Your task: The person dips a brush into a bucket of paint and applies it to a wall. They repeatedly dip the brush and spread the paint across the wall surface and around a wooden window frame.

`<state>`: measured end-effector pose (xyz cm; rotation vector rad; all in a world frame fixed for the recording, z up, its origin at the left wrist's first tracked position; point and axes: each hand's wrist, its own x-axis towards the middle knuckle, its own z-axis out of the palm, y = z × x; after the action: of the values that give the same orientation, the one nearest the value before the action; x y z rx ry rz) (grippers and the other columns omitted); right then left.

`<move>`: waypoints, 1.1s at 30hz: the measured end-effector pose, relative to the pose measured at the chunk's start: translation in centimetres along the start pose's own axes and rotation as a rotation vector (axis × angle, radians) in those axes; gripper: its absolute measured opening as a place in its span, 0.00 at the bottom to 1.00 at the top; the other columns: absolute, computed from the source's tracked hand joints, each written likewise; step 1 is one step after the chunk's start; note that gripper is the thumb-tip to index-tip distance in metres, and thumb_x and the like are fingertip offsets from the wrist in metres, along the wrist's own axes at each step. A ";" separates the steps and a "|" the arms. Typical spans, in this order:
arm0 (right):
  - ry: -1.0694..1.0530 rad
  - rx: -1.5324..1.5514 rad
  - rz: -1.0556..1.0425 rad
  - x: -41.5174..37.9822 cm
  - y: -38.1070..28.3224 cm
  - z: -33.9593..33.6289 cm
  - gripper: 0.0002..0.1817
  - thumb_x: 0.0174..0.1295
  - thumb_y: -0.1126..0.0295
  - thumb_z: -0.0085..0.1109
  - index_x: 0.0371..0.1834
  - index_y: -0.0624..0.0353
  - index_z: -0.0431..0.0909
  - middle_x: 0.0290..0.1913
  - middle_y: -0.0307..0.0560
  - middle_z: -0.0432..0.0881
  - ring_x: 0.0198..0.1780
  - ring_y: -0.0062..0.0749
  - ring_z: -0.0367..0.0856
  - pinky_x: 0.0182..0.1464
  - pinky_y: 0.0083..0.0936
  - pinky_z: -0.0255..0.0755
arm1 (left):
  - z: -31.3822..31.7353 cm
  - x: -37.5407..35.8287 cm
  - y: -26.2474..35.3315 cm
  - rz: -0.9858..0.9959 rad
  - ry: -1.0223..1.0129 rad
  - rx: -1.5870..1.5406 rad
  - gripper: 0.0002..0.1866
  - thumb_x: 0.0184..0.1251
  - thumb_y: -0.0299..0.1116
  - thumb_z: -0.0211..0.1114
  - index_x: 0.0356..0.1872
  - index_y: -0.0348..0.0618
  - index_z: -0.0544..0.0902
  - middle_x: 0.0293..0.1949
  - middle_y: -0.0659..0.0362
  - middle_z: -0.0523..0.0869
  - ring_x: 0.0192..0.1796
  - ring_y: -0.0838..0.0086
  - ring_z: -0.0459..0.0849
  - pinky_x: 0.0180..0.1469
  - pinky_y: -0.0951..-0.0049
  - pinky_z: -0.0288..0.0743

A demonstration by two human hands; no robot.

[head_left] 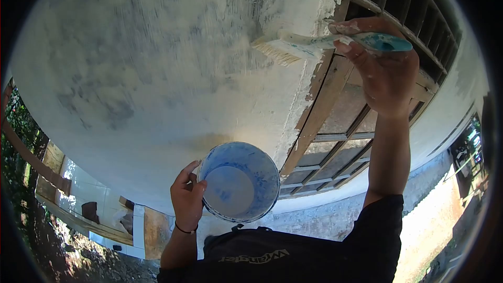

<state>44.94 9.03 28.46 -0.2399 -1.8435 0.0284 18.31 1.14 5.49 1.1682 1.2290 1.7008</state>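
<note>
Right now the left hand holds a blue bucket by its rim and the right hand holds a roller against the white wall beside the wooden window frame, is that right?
Not quite. The head view shows the right hand holding a flat paintbrush, not a roller, with its bristles against the white wall beside the wooden window frame. The left hand does hold the blue bucket by its rim.

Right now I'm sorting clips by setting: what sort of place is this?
Probably outdoors, beside a house under repainting. A whitewashed plaster wall with patchy paint meets a weathered wooden window frame; the right hand holds a paint-caked flat brush, the left hand a blue plastic paint bucket. Sunlit ground lies below.
</note>
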 end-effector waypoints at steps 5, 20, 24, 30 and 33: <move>-0.231 -0.245 -0.323 4.4 -2.3 -1.1 0.13 0.54 0.80 0.58 0.43 0.70 0.74 0.40 0.53 0.80 0.43 0.33 0.80 0.40 0.26 0.79 | -0.3 -0.3 -0.5 -0.013 -0.003 0.012 0.22 0.49 0.18 0.55 0.50 0.31 0.74 0.23 0.68 0.66 0.22 0.90 0.63 0.26 0.89 0.58; -0.297 -0.780 -0.655 -15.0 1.2 6.3 0.08 0.45 0.73 0.62 0.30 0.58 0.77 0.32 0.42 0.79 0.37 0.30 0.79 0.39 0.21 0.80 | -1.1 -1.3 -1.4 -0.030 0.052 0.108 0.22 0.48 0.18 0.56 0.49 0.32 0.75 0.22 0.68 0.64 0.22 0.90 0.61 0.25 0.89 0.56; -0.289 -0.588 -0.469 -14.0 -1.1 5.3 0.09 0.44 0.74 0.63 0.31 0.59 0.77 0.33 0.43 0.79 0.36 0.28 0.79 0.36 0.19 0.79 | -1.3 -1.7 -2.0 -0.043 0.063 0.133 0.22 0.48 0.18 0.56 0.49 0.31 0.74 0.21 0.68 0.65 0.21 0.90 0.61 0.25 0.89 0.56; -0.353 -0.437 -0.230 -4.9 -0.8 3.2 0.12 0.39 0.78 0.69 0.28 0.60 0.77 0.29 0.44 0.81 0.28 0.25 0.77 0.26 0.21 0.66 | -1.8 -2.6 -1.8 -0.026 0.041 0.131 0.22 0.48 0.18 0.57 0.49 0.31 0.74 0.21 0.68 0.65 0.21 0.89 0.61 0.25 0.88 0.56; -0.251 -0.557 -0.297 2.2 -1.4 1.1 0.10 0.46 0.80 0.64 0.33 0.62 0.77 0.33 0.47 0.81 0.37 0.29 0.81 0.35 0.22 0.75 | -1.8 -2.5 -1.1 -0.020 0.021 0.131 0.22 0.47 0.17 0.57 0.49 0.31 0.74 0.21 0.68 0.65 0.21 0.90 0.61 0.25 0.88 0.56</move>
<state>43.12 8.14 30.47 -0.3561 -2.0900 -0.6952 17.49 -1.42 3.60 1.2130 1.3784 1.6427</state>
